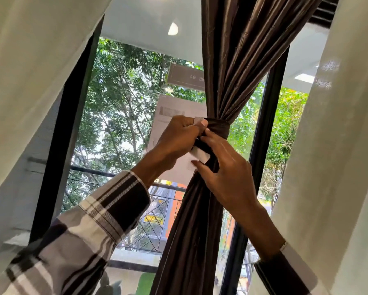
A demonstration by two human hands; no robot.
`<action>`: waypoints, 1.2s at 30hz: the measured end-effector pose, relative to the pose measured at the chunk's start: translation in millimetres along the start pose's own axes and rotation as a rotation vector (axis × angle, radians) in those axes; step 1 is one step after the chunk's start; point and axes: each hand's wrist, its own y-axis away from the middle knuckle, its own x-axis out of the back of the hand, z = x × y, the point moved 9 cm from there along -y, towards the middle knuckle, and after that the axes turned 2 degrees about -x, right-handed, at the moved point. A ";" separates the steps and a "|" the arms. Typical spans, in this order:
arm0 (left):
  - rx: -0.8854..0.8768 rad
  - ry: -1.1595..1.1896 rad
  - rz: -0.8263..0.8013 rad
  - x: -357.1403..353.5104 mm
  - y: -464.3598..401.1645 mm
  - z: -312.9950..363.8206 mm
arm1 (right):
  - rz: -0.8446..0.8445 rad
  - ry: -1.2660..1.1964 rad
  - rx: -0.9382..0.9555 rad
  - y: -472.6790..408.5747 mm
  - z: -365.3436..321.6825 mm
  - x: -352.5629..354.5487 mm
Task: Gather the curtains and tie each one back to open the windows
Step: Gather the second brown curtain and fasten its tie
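Note:
A brown curtain (238, 60) hangs gathered into a bunch in front of the window (119, 116). A brown tie-back band (219, 127) with white fastening patches at its ends wraps the bunch at its narrowest point. My left hand (178, 137) pinches the upper white-tipped end of the band at the curtain's left side. My right hand (228, 171) grips the lower white-tipped end just below, fingers curled around the strap and the fabric. Both hands touch each other at the band.
White sheer curtains (29, 86) hang at the left and at the right (336, 167). Dark window frames (264, 128) stand beside the brown curtain. Trees, a balcony railing (157, 209) and papers stuck on the glass (174, 116) show beyond.

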 end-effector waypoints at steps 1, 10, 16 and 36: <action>0.002 0.009 0.001 -0.5 0.5 -0.5 | 0.057 0.038 0.022 0.1 -1.2 2.8; -0.064 0.136 -0.014 -4.3 0.3 -3.8 | 0.338 -0.401 -0.242 4.4 25.7 26.7; -0.120 0.082 0.122 -3.3 -6.5 -11.2 | 0.296 -0.783 -0.440 9.2 53.6 36.8; 0.025 0.453 -0.094 -31.8 4.9 8.5 | -0.071 -1.506 -1.094 -2.0 91.1 -71.2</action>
